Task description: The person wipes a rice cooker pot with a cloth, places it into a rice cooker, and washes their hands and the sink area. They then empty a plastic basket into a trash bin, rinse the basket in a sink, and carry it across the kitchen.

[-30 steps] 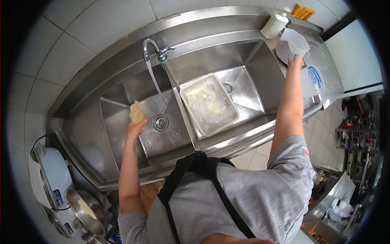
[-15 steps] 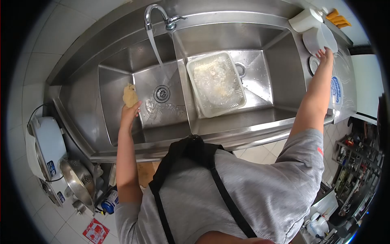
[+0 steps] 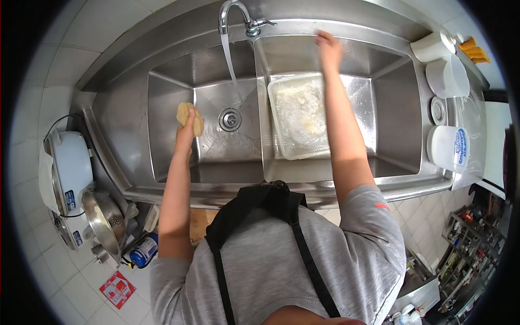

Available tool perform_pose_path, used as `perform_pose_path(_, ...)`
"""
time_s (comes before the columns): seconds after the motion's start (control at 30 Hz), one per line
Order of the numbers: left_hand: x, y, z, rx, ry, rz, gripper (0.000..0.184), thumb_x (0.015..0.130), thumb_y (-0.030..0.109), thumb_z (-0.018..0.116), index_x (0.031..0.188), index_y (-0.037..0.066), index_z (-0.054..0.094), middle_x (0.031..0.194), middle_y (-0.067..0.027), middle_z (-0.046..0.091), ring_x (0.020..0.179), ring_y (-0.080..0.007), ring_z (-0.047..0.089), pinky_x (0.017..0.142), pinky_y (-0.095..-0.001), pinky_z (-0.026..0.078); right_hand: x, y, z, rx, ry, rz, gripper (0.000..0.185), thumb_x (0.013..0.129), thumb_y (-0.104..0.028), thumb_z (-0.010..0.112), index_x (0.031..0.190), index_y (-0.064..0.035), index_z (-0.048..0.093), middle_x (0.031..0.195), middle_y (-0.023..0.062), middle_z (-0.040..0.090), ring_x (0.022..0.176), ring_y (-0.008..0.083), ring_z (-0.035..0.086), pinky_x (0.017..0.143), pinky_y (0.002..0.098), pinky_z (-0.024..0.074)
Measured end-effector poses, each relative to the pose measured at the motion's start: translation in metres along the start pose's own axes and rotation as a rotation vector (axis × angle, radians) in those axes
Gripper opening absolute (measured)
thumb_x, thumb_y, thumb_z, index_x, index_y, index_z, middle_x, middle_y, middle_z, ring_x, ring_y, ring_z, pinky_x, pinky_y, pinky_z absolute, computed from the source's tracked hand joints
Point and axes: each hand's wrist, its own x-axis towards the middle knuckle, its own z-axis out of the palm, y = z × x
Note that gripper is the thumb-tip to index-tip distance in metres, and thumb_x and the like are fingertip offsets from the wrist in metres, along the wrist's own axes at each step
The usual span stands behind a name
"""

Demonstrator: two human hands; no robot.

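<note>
Over the left basin, my left hand (image 3: 188, 125) is closed on a yellowish sponge-like cloth (image 3: 197, 122). My right hand (image 3: 329, 51) is raised over the back of the right basin, smeared by motion; its fingers are too blurred to read. Water runs from the faucet (image 3: 233, 8) into the left basin (image 3: 216, 149), near the drain (image 3: 230, 119). A white perforated basket (image 3: 274, 122) rests in the right basin, with clear plastic and pale bits (image 3: 300, 111) inside; my right forearm covers its right edge.
On the right counter are a white bottle (image 3: 433, 47), a translucent tub (image 3: 447, 77), a round lid (image 3: 438, 110) and a white tub with blue print (image 3: 448, 148). Orange hooks (image 3: 475, 50) are at the wall. A steel colander (image 3: 103, 216) stands at lower left.
My right hand has let go of the translucent tub on the right counter and moved left over the right basin. My left hand still holds the yellowish cloth. The view has shifted.
</note>
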Motion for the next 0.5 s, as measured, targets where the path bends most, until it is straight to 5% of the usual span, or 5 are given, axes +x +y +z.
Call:
perform_pose_path(0.1,0.012,-0.016,0.000,0.018,-0.022,0.043,0.067,0.075,0.053,0.058,0.106,-0.006,0.053,0.100,-0.0131,0.058,0.096,-0.0183,0.054,0.084,-0.0266,0.039,0.000,-0.063,0.093,0.363,-0.201,0.623,0.009,0.071,-0.003,0.048,0.073,0.0020,0.055,0.064,0.0082,0.049,0.058,0.0164,0.044,0.052,0.0324,0.0404)
perform_pose_path(0.23,-0.008,-0.009,0.009,0.056,-0.022,0.052,0.066,0.075,0.051,0.059,0.107,-0.007,0.052,0.102,-0.0132,0.057,0.096,-0.0179,0.053,0.084,-0.0267,0.038,0.013,-0.135,0.149,0.620,0.102,0.710,0.016,0.072,-0.005,0.044,0.081,0.0065,0.052,0.071,0.0138,0.050,0.061,0.0213,0.044,0.047,0.0360,0.0314)
perform_pose_path(0.33,-0.015,-0.010,0.008,0.144,-0.002,-0.005,0.063,0.075,0.047,0.061,0.107,-0.007,0.052,0.101,-0.0126,0.058,0.093,-0.0178,0.055,0.083,-0.0266,0.040,0.037,-0.118,0.171,0.772,0.116,0.897,0.027,0.074,-0.012,0.048,0.094,0.0053,0.054,0.087,0.0171,0.057,0.078,0.0264,0.053,0.065,0.0418,0.0410)
perform_pose_path(0.43,-0.017,-0.015,0.002,0.255,0.004,0.033,0.056,0.076,0.039,0.064,0.108,-0.005,0.053,0.099,-0.0115,0.059,0.089,-0.0174,0.056,0.079,-0.0267,0.042,0.019,-0.076,0.105,0.681,0.157,0.528,0.029,0.077,-0.015,0.049,0.098,0.0029,0.055,0.096,0.0140,0.056,0.090,0.0237,0.050,0.079,0.0350,0.0385)
perform_pose_path(0.5,-0.009,-0.034,-0.009,0.240,-0.007,0.132,0.050,0.076,0.034,0.064,0.109,-0.003,0.053,0.098,-0.0105,0.059,0.086,-0.0170,0.057,0.077,-0.0270,0.043,0.004,-0.007,0.047,0.458,0.477,0.364,0.034,0.074,-0.009,0.048,0.106,0.0014,0.055,0.103,0.0149,0.055,0.100,0.0238,0.049,0.087,0.0345,0.0370)
